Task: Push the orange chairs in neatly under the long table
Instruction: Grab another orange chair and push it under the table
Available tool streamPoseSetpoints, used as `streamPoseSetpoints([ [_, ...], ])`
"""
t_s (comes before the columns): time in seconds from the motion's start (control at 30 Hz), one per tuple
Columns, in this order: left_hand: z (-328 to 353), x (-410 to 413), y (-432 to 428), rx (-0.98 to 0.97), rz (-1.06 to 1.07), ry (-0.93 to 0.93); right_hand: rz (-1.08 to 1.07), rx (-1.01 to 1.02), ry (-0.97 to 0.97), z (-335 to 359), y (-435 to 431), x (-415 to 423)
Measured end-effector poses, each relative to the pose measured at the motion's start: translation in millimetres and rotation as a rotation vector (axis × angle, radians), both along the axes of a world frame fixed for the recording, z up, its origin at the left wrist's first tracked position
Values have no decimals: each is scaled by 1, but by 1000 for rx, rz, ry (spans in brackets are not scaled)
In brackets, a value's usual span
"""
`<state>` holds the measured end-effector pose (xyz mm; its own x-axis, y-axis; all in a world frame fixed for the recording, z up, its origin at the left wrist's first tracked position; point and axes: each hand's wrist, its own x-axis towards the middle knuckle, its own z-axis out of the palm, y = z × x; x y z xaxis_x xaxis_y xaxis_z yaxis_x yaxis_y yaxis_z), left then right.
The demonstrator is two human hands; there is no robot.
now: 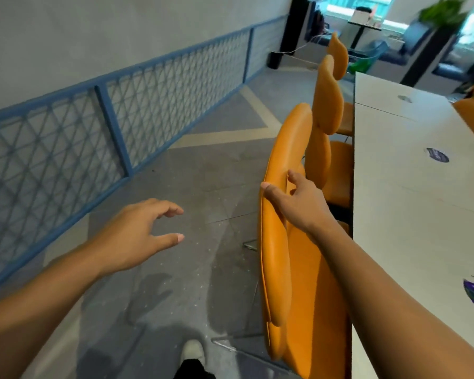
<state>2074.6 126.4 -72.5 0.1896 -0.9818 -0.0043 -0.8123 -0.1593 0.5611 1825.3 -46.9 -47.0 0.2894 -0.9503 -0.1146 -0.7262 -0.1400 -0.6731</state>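
My right fingers [296, 179] grip the back of the nearest chair [277, 242] beside the surface [411, 214]; my left fingers [170, 210] hover open, empty.

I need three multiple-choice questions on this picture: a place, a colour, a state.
1. Where is the right hand? A) on the table top B) on the backrest of the nearest orange chair C) on a window
2. Which colour is the mesh railing? A) red B) blue C) yellow
3. The left hand is: A) gripping a chair B) pressing the table C) holding nothing
Answers: 1 B, thumb and fingers straddle its top edge; 2 B, blue frame and mesh; 3 C, it hovers over the floor.
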Motion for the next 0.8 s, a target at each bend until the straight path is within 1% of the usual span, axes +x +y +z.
streamPoseSetpoints([
  [0.23, 17, 11, -107, -15, -198, -66, -88, -22, -22, -10, -30, 16],
  [0.47, 35, -9, -194, -12, -389, -176, -124, -34, -8, -9, -33, 20],
  [0.63, 39, -27, -254, -30, -560, -292, -128, 17, 21, -7, -34, 18],
  [0.8, 30, -29, -300, -69, -761, -331, -164, 82, 24, -2, -34, 17],
])
